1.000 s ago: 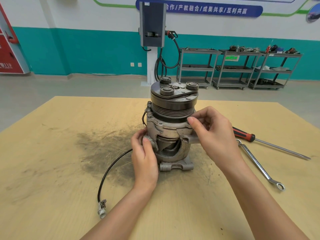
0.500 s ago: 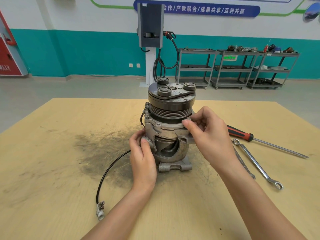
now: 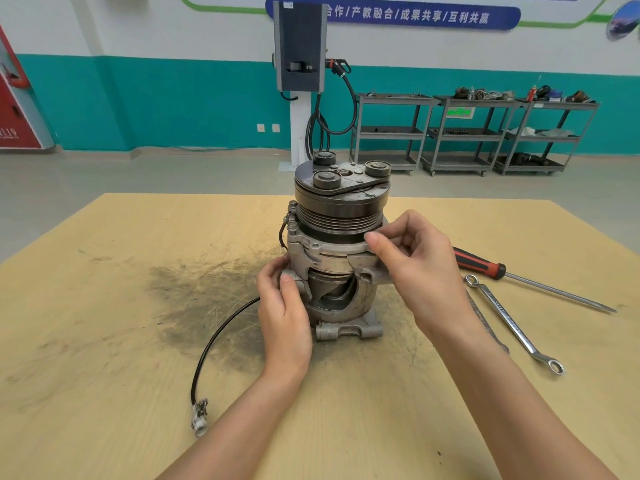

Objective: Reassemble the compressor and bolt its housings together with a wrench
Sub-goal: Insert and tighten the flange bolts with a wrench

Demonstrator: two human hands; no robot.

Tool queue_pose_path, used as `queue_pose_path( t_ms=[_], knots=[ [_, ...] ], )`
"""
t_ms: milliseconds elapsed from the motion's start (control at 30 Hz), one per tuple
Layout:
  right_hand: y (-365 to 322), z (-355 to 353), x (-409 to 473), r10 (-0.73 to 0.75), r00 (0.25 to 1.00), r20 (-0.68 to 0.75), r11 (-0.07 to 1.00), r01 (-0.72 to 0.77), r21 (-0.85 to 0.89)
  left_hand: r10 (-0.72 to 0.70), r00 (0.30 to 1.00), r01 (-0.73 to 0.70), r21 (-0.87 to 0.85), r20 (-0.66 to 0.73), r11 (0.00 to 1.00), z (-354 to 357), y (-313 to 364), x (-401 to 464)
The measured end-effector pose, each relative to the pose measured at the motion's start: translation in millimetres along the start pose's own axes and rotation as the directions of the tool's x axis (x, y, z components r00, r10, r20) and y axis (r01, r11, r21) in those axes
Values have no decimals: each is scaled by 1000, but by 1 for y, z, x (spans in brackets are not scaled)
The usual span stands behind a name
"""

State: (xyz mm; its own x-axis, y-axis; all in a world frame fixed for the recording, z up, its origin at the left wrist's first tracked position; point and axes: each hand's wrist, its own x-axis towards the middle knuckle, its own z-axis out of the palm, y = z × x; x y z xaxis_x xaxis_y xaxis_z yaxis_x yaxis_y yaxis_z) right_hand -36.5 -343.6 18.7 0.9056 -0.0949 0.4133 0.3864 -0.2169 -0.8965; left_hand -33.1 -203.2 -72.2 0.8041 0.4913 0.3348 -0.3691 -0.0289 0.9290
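Observation:
The compressor (image 3: 341, 216) stands upright on the wooden table (image 3: 104, 375), its dark grooved pulley on top and its grey cast housings (image 3: 332, 258) below. A gap between the housings shows the inner parts. My left hand (image 3: 284, 317) grips a lug on the lower housing's left side. My right hand (image 3: 419, 265) has its fingers curled, thumb and forefinger pinching at the upper housing's flange on the right. Whatever sits between those fingertips is hidden. A ring wrench (image 3: 512, 323) lies on the table right of my right hand.
A red-handled screwdriver (image 3: 481, 265) lies beyond the wrench. Part of another metal tool (image 3: 485, 323) shows beside my right forearm. The compressor's black cable (image 3: 214, 341) curves left to a connector (image 3: 200, 415). A dark greasy smudge (image 3: 207, 292) marks the table. Shelving carts (image 3: 467, 133) stand far behind.
Both hands stay on the compressor. My right hand's fingertips have shifted slightly along the flange. The view has moved a little.

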Motion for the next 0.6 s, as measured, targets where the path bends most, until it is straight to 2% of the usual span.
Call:
queue_pose_path(
  t_ms=[133,333,600],
  knots=[
    [1,6,-4,-16,996,-85,1000,14,-22,2,1000,-2,-1,-2,1000,1,0,0],
    [3,-2,-2,-15,1000,19,999,15,-31,3,1000,-3,-3,-4,1000,1,0,0],
    [4,8,1,22,997,-70,999,-19,41,3,1000,-3,-9,-4,1000,1,0,1]
  ],
)
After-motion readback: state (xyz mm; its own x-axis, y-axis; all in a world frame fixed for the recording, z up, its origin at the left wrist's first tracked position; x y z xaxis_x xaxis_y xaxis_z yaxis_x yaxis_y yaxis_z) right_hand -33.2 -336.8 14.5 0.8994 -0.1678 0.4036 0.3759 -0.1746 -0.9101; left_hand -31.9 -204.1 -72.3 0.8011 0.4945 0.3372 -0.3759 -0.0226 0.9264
